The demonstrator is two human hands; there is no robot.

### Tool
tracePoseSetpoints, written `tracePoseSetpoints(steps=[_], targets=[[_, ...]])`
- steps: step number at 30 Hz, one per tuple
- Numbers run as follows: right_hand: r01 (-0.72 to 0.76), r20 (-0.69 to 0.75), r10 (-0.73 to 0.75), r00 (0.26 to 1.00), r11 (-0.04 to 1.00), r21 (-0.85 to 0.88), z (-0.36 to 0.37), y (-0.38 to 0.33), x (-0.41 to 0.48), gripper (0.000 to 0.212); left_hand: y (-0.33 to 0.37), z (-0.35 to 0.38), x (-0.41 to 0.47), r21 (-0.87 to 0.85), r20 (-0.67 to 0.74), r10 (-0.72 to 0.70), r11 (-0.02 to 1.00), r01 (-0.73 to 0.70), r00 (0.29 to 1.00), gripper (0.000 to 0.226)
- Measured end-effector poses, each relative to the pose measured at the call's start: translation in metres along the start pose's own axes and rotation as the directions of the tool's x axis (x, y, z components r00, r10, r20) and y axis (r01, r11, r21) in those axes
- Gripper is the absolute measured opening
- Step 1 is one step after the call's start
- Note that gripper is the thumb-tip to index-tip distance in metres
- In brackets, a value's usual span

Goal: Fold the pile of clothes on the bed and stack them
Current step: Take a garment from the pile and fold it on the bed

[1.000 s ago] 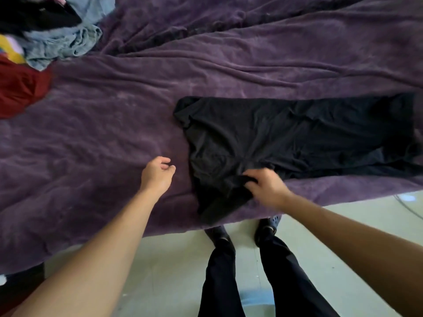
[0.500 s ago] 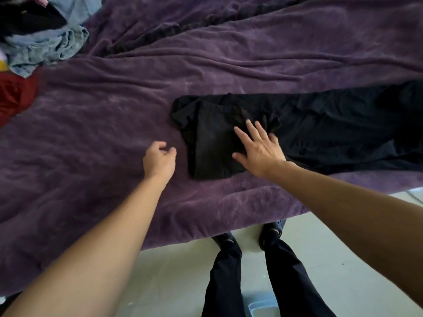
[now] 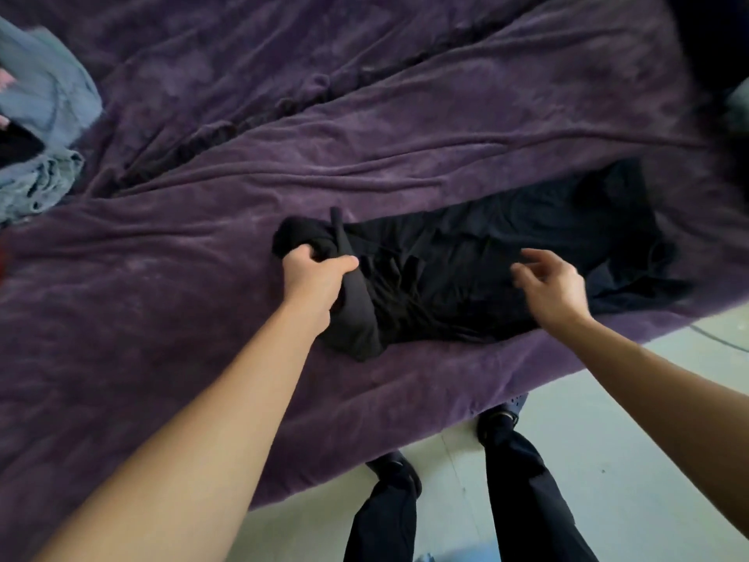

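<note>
Left hand [image 3: 316,273] grips the bunched end of a black garment [image 3: 506,273] at frame centre; right hand [image 3: 553,283] hovers relaxed over it — folding barely begun, pile [image 3: 40,127] waiting upper left

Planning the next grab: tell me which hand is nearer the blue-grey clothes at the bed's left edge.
Left. The left hand, gripping the black garment's bunched end, is right of the blue-grey clothes; the right hand lies farther right, over the garment's middle.

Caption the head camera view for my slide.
Left hand grips the black garment on the purple blanket; right hand hovers open above it.
</note>
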State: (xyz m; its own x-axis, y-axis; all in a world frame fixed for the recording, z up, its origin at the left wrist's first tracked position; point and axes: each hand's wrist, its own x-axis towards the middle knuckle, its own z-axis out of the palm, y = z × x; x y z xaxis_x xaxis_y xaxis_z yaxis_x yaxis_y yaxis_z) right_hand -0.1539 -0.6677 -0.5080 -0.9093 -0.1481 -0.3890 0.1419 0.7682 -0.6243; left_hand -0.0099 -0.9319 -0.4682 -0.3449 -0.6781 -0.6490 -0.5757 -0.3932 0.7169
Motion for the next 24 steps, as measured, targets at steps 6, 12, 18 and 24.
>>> tracePoseSetpoints(steps=[6,12,18,24], targets=[[-0.106,-0.126,0.140,0.982,0.964,0.243,-0.090,0.053,0.054,0.026,0.033,0.147,-0.061,0.258,0.029,0.269,0.929,-0.267,0.963,0.025],[-0.015,-0.217,0.043,0.975,0.992,0.128,-0.177,0.084,0.114,0.025,0.015,0.270,-0.074,0.614,0.220,0.212,0.729,-0.304,0.952,0.030],[-0.156,0.002,0.156,0.988,0.987,-0.028,-0.193,0.103,0.173,0.062,-0.032,0.273,-0.043,0.829,0.514,0.345,0.035,-0.558,0.786,0.063],[-0.233,0.159,0.253,0.954,0.963,-0.134,-0.160,0.103,0.179,0.078,-0.048,0.285,-0.047,0.865,0.325,0.499,0.187,-0.466,0.804,0.080]])
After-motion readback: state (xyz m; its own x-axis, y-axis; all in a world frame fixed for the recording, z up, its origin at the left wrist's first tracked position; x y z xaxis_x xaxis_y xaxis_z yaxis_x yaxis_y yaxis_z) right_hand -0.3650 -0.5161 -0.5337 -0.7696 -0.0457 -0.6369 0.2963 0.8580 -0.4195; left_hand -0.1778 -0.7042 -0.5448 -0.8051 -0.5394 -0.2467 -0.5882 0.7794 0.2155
